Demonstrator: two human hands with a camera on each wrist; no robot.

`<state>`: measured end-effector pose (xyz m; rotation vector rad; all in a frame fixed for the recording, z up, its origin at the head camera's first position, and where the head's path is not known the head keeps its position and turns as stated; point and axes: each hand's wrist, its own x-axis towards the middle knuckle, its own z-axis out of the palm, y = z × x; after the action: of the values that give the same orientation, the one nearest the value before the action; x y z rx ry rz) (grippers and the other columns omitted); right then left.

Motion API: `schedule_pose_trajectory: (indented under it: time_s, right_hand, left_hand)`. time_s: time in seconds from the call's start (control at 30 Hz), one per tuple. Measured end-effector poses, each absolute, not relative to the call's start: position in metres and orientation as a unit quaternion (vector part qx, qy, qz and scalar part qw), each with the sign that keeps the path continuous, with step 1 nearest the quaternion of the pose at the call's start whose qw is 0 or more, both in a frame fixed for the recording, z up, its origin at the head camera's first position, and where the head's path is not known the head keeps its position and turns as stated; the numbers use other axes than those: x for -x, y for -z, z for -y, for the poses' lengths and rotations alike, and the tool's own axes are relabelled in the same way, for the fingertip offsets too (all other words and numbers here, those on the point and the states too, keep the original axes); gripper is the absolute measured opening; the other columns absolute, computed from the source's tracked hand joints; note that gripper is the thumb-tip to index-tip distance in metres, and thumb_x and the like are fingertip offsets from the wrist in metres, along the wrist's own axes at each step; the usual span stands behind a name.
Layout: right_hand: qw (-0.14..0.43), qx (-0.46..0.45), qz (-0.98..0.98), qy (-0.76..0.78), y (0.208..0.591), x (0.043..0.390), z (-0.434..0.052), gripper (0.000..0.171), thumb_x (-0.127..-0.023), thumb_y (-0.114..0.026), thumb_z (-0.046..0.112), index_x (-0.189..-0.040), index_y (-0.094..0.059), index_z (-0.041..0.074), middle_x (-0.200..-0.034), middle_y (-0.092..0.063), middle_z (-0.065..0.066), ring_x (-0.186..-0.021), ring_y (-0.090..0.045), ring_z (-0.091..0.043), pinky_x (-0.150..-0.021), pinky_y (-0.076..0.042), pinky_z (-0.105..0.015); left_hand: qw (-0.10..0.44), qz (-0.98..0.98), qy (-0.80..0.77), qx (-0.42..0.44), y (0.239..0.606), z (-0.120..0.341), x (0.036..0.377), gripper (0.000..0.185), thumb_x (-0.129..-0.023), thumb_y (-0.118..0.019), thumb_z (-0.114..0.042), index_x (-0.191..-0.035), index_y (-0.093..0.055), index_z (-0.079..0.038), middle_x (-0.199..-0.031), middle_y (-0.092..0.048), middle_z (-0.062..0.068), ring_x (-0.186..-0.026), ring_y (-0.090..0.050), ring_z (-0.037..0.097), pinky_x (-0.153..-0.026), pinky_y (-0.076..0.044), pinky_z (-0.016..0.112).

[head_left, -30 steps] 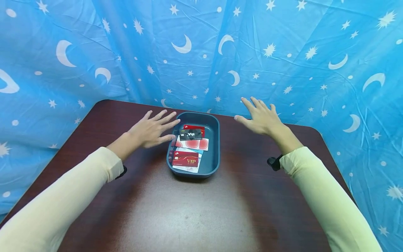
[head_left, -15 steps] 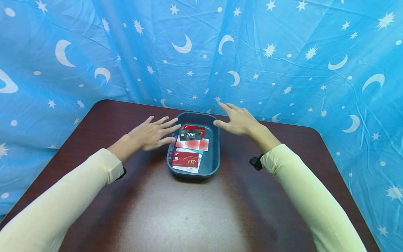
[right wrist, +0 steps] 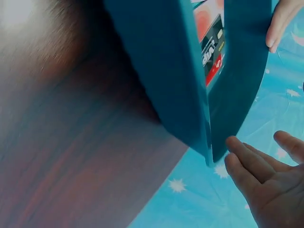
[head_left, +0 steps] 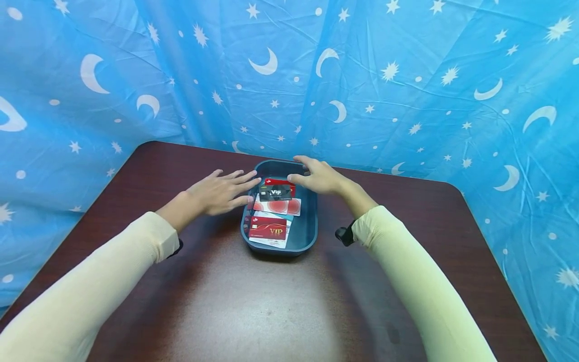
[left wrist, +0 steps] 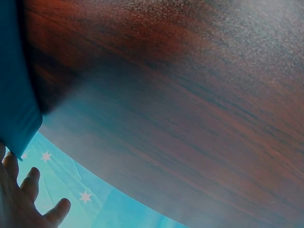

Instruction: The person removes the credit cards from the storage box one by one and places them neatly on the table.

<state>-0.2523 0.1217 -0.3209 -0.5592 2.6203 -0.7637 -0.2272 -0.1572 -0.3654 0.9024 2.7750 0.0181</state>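
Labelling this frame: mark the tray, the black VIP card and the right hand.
tray (head_left: 305, 232), head view, bare inner floor near its right wall.
black VIP card (head_left: 275, 192), head view, middle of its face.
right hand (head_left: 320, 177), head view, back of the hand.

Right hand (right wrist: 273, 190), fingers extended, holds nothing, just beside the corner of a teal tray (right wrist: 166, 80). Cards (right wrist: 211, 45) lie inside the tray. Another fingertip (right wrist: 280, 21) at the tray's far rim. Dark wood table (right wrist: 61, 156) beneath.
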Motion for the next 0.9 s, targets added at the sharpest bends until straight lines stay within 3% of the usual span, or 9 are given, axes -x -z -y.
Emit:
schedule_pose_trajectory:
  time_s: [0.27, 0.47, 0.63, 0.9]
  right_hand:
    - [0.221, 0.137, -0.911, 0.320, 0.325, 0.257, -0.112, 0.073, -0.099, -0.055, 0.046, -0.157, -0.028, 0.010, -0.157, -0.033, -0.017, -0.136, -0.044, -0.036, -0.107, -0.041, -0.053]
    - [0.265, 0.108, -0.888, 0.360, 0.330, 0.263, -0.106, 0.072, -0.100, -0.055, 0.042, -0.156, -0.025, 0.007, -0.149, -0.042, -0.022, -0.126, -0.055, -0.039, -0.107, -0.044, -0.049]
    - [0.303, 0.078, -0.868, 0.386, 0.334, 0.267, -0.100, 0.074, -0.101, -0.056, 0.039, -0.157, -0.021, 0.006, -0.154, -0.036, -0.021, -0.130, -0.052, -0.038, -0.108, -0.043, -0.046]
    - [0.335, 0.033, -0.855, 0.394, 0.340, 0.270, -0.093, 0.074, -0.101, -0.058, 0.035, -0.157, -0.021, 0.006, -0.148, -0.044, -0.022, -0.131, -0.052, -0.037, -0.109, -0.042, -0.045]
  left_hand:
    - [0.114, -0.944, -0.009, -0.308, 0.364, 0.158, 0.227, 0.068, -0.104, -0.040, -0.051, -0.160, -0.020, -0.019, -0.165, -0.019, 0.011, -0.149, -0.021, 0.039, -0.114, -0.018, 0.068]
    - [0.115, -0.944, -0.014, -0.308, 0.364, 0.159, 0.226, 0.068, -0.104, -0.040, -0.051, -0.160, -0.020, -0.019, -0.165, -0.018, 0.011, -0.149, -0.021, 0.038, -0.113, -0.019, 0.068]
    - [0.114, -0.944, -0.016, -0.308, 0.365, 0.159, 0.226, 0.069, -0.103, -0.041, -0.051, -0.160, -0.020, -0.019, -0.165, -0.018, 0.010, -0.149, -0.022, 0.039, -0.113, -0.020, 0.068]
    - [0.113, -0.944, -0.019, -0.310, 0.365, 0.159, 0.226, 0.068, -0.104, -0.040, -0.051, -0.160, -0.020, -0.019, -0.165, -0.018, 0.010, -0.149, -0.022, 0.038, -0.113, -0.020, 0.068]
